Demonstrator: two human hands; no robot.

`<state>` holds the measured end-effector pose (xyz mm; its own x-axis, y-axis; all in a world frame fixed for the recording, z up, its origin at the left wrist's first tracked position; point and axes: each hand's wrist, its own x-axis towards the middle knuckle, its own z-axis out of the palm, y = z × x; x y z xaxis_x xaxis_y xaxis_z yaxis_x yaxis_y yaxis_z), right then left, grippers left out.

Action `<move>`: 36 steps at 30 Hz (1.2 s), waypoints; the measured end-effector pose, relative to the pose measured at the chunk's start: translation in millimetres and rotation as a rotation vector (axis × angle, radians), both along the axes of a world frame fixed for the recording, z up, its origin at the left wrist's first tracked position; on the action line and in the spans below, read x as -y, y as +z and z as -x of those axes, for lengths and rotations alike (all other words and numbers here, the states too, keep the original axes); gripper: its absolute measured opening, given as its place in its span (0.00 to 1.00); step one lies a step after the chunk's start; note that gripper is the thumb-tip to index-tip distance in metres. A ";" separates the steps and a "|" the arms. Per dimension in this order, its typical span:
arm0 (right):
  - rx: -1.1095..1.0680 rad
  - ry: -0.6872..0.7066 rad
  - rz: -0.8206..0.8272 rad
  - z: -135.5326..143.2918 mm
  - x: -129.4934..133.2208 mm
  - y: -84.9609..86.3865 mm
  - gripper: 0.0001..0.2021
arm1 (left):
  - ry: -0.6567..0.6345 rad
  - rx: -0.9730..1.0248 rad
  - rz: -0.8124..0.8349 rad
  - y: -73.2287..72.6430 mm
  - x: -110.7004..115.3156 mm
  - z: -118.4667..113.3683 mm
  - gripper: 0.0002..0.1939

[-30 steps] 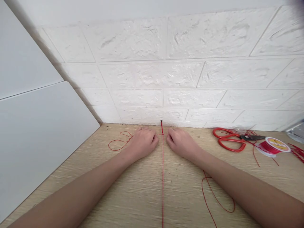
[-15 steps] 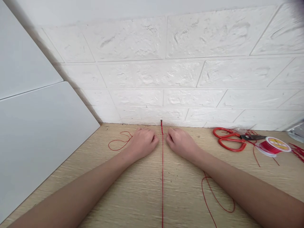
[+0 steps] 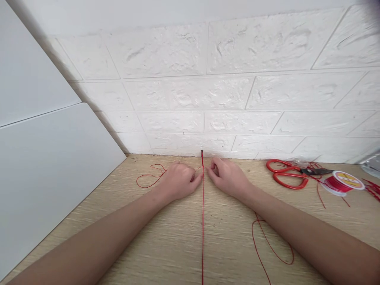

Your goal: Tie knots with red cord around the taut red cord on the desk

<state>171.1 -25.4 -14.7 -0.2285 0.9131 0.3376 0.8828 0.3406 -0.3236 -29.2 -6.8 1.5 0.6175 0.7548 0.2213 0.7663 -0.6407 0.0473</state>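
Observation:
A thin red cord (image 3: 203, 221) runs straight down the middle of the wooden table. Its far end is a short knotted stretch (image 3: 202, 159), fastened to a small dark peg (image 3: 202, 151) at the foot of the wall. Left of the cord, my left hand (image 3: 181, 180) is closed on a side strand, its thumb reaching to the middle cord; a loose red loop (image 3: 150, 181) trails behind it. On the other side, my right hand (image 3: 227, 174) pinches the opposite strand close to the knots. More of that cord loops out (image 3: 271, 253) below my right forearm.
Red-handled scissors (image 3: 289, 174) lie at the right, beside a white spool of red cord (image 3: 341, 182). Finished-looking red braided pieces (image 3: 372, 188) are at the right edge. A white brick-pattern wall (image 3: 225, 93) closes off the back, and white panels (image 3: 59, 166) stand at the left.
My left thumb has stretched right to the middle cord, and the left strand now bows in a small curve. The fingers of my right hand have loosened slightly.

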 end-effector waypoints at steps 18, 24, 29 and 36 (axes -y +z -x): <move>0.066 -0.266 0.092 1.3 4.9 9.3 0.24 | 0.021 0.012 0.052 2.7 -1.6 0.3 0.27; 0.075 -0.181 -0.010 2.4 4.1 5.7 0.16 | 0.016 0.017 0.054 3.8 -1.2 -0.5 0.27; -0.055 0.036 -0.152 -0.5 3.0 3.6 0.09 | 0.021 0.022 0.054 4.2 -1.1 -0.7 0.27; -0.072 -0.308 0.018 -3.6 2.4 8.0 0.14 | 0.032 0.011 0.056 4.4 -0.8 -0.7 0.27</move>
